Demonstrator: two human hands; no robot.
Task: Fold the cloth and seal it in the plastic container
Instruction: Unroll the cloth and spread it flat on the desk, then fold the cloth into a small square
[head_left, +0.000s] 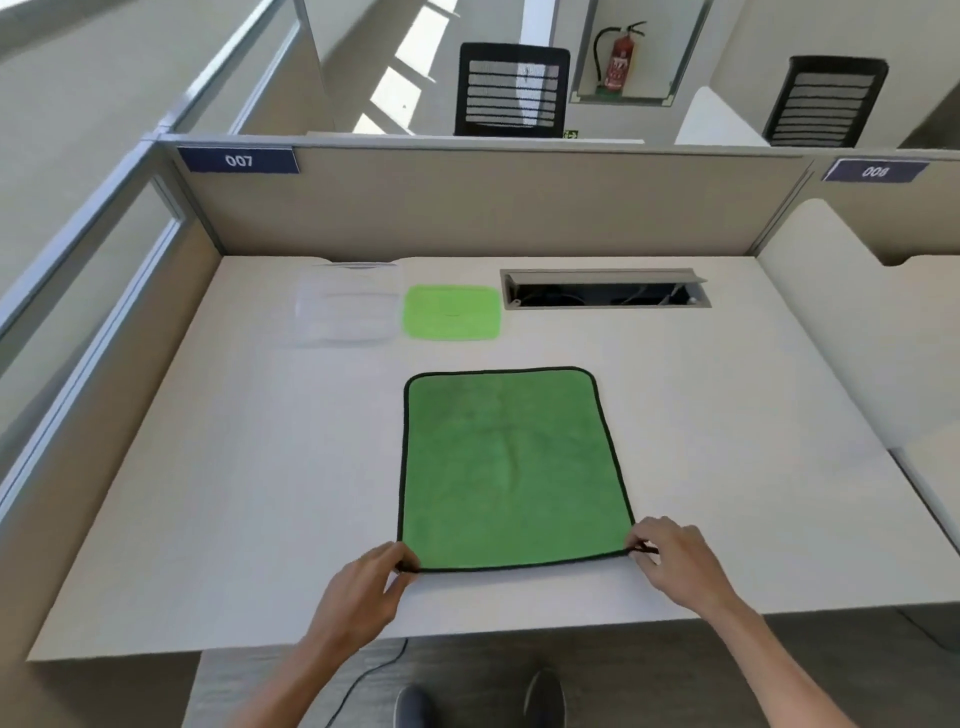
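Observation:
A green cloth (511, 467) with a black hem lies flat and unfolded on the white desk (249, 493). My left hand (363, 592) pinches its near left corner. My right hand (675, 561) pinches its near right corner. At the back of the desk stands a clear plastic container (345, 306), and its light green lid (452, 312) lies flat just to the right of it.
An open cable tray slot (605, 289) is set into the desk at the back right. Beige partition walls (493, 202) enclose the desk behind and at both sides. Two black chairs (511, 91) stand beyond the partition. My shoes show below the desk's near edge.

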